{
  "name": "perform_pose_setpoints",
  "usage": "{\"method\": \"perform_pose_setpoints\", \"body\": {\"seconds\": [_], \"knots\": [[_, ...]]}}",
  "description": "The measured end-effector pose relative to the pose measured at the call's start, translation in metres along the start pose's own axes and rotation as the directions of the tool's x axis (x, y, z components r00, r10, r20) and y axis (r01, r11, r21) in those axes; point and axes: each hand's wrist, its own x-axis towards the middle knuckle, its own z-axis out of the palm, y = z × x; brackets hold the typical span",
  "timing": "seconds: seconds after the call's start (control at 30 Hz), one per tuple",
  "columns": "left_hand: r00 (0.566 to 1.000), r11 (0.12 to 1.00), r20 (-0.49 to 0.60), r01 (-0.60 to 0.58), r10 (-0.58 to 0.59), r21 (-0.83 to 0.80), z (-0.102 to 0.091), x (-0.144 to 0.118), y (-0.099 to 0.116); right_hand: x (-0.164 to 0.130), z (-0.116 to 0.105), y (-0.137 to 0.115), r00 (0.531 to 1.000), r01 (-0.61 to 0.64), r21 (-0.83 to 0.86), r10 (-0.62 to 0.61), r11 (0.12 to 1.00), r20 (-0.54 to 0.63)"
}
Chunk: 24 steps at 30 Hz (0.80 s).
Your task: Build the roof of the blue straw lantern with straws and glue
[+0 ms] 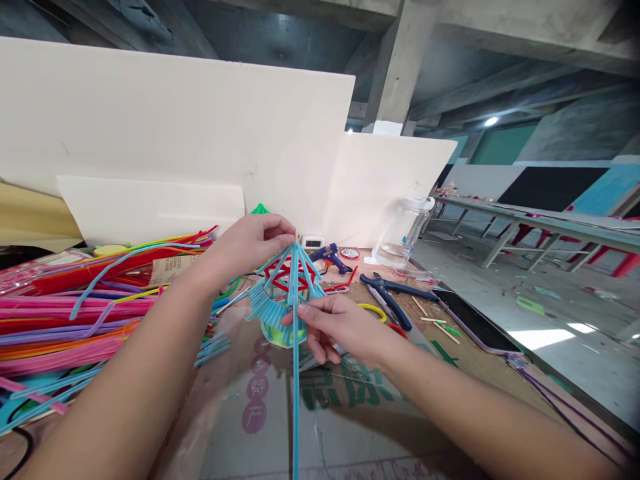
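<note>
The blue pipe-cleaner umbrella [290, 287] is standing mid-counter on the cardboard sheet [280, 413]. The right hand [340, 330] is pinching a long blue strand [295, 400] below its rim; the left hand [250, 247] is closing its grip on the tip. A hard tug might be bending the ribs. Beyond the umbrella, the clear jar [403, 233] looks empty.
</note>
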Motion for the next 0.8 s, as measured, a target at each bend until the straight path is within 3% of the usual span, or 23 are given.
{"method": "perform_pose_setpoints", "body": {"seconds": [0.1,0.2,0.33,0.47,0.63,0.8], "knots": [[1.000,1.000,0.003,-0.002,0.002,-0.017,0.000,0.000,0.001,-0.006,-0.010,-0.010,0.996,-0.015,-0.138,0.027,0.990,0.085],[1.000,0.999,0.007,0.011,-0.011,-0.043,0.000,0.000,0.000,-0.015,-0.023,-0.023,0.998,-0.002,-0.329,0.024,0.944,0.063],[1.000,0.996,-0.022,0.015,-0.017,-0.091,-0.002,0.000,-0.004,-0.026,-0.043,-0.038,0.993,0.070,-0.486,-0.105,0.871,-0.046],[0.997,0.995,-0.077,0.009,-0.017,-0.102,-0.008,-0.004,-0.004,-0.032,-0.057,-0.045,0.957,0.131,-0.629,-0.264,0.766,-0.123],[0.996,0.998,-0.085,0.011,-0.017,-0.068,-0.010,-0.011,0.008,-0.033,-0.062,-0.046,0.929,0.159,-0.723,-0.350,0.672,-0.121],[0.996,0.998,-0.084,0.012,-0.006,0.066,-0.007,-0.014,0.014,-0.031,-0.065,-0.043,0.914,0.148,-0.787,-0.387,0.598,-0.122]]}}
